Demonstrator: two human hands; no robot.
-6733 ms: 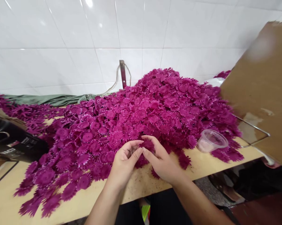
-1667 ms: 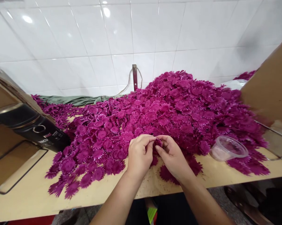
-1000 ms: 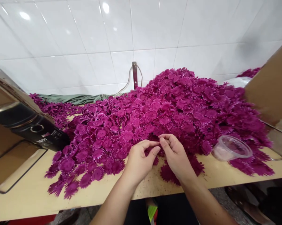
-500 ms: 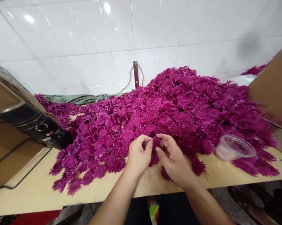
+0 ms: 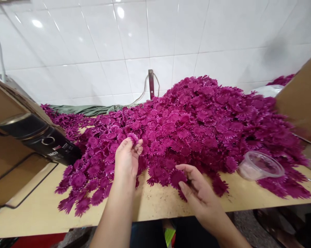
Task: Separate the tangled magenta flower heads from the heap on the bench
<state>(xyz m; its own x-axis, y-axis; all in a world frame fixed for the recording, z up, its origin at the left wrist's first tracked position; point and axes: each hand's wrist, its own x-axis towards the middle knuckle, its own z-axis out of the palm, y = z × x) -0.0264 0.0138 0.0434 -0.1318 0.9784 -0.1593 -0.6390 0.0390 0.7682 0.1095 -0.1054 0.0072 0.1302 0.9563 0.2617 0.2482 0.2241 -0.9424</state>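
A large heap of magenta artificial flower heads [image 5: 194,120] spreads over the table in front of me. My left hand [image 5: 126,155] is over the left-middle part of the heap, its fingers closed round one magenta flower head [image 5: 133,138] that shows at the fingertips. Lower and to the right, near the table's front edge, my right hand [image 5: 199,189] has its thumb and index finger at the rim of a darker flower head [image 5: 177,178], which it seems to pinch. The right hand's other fingers are curled and partly hidden.
A clear plastic tub [image 5: 261,165] stands among flowers on the right. A black flask [image 5: 47,139] leans at the left beside a cardboard box [image 5: 10,165]. Another cardboard panel [image 5: 302,100] is at the right. Behind the heap is a tiled wall [image 5: 165,34].
My hands, close together before, have moved apart. The left went left and up over the heap with a flower head; the right shifted slightly down, now at a flower head.
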